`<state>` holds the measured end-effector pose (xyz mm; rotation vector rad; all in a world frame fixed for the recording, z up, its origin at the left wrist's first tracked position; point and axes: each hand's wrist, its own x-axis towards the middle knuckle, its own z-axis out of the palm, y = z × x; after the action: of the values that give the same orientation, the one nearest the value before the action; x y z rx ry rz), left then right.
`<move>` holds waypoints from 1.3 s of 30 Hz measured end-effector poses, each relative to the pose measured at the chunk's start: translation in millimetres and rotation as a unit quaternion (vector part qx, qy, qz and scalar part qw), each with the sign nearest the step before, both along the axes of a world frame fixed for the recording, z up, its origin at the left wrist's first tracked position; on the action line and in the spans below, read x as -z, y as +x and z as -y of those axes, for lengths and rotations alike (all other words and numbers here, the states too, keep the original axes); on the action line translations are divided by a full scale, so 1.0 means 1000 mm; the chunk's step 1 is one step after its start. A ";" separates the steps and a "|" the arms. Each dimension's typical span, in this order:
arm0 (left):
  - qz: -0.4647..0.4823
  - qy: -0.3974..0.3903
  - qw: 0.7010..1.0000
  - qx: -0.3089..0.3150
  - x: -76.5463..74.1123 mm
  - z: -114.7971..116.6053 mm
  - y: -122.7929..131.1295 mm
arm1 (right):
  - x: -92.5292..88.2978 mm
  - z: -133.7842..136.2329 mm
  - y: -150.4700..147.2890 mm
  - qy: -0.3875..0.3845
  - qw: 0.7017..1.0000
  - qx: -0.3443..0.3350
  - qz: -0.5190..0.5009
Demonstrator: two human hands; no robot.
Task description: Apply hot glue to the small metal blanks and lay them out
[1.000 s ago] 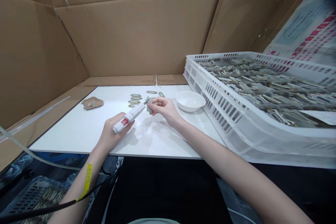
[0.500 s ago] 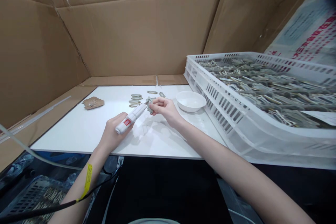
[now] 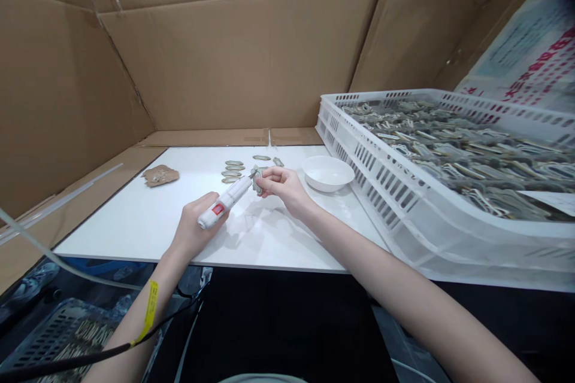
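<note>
My left hand (image 3: 193, 224) is closed around a white barrel-shaped tool (image 3: 224, 202) with a red label. Its thin tip points up and right, at a small grey-green piece (image 3: 257, 182). That piece is pinched between the thumb and fingers of my right hand (image 3: 285, 188), above the white board (image 3: 148, 221). Tip and piece meet or nearly meet; I cannot tell whether they touch. Beyond my hands lie several flat grey-green pieces (image 3: 232, 173), some in a short column and others farther back. Fingers partly hide the held piece.
A white bowl (image 3: 327, 175) stands right of my right hand. Beside it, a large white plastic crate (image 3: 381, 191) holds many similar pieces. A torn brown scrap (image 3: 160, 175) lies at left. Cardboard walls (image 3: 202, 66) enclose the back. A black cable (image 3: 81, 361) crosses my left forearm.
Both hands, the tool and the held piece stay almost in place. The whole view has shifted very slightly.
</note>
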<state>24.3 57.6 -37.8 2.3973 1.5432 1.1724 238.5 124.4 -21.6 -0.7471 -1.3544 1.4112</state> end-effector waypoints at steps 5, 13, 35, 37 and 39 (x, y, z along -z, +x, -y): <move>-0.003 0.008 1.000 -0.001 0.000 0.000 0.001 | -0.001 0.001 0.000 -0.007 1.000 -0.004 0.000; -0.011 0.017 1.000 -0.006 0.000 0.000 0.000 | 0.001 -0.001 0.000 -0.004 1.000 0.004 0.004; 0.138 -0.015 0.989 -0.045 -0.002 0.003 0.001 | -0.012 0.001 0.007 -0.033 0.999 -0.026 0.003; 0.153 -0.024 0.987 -0.051 -0.001 0.002 0.000 | -0.014 0.001 0.008 -0.035 0.999 -0.033 0.005; 0.162 -0.034 0.984 -0.062 0.001 0.002 0.000 | -0.016 0.002 0.008 -0.039 0.999 -0.031 0.003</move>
<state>24.0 56.1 -38.4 1.9697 1.6102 1.4240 246.5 122.9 -5.9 -0.7669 -1.3432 1.5196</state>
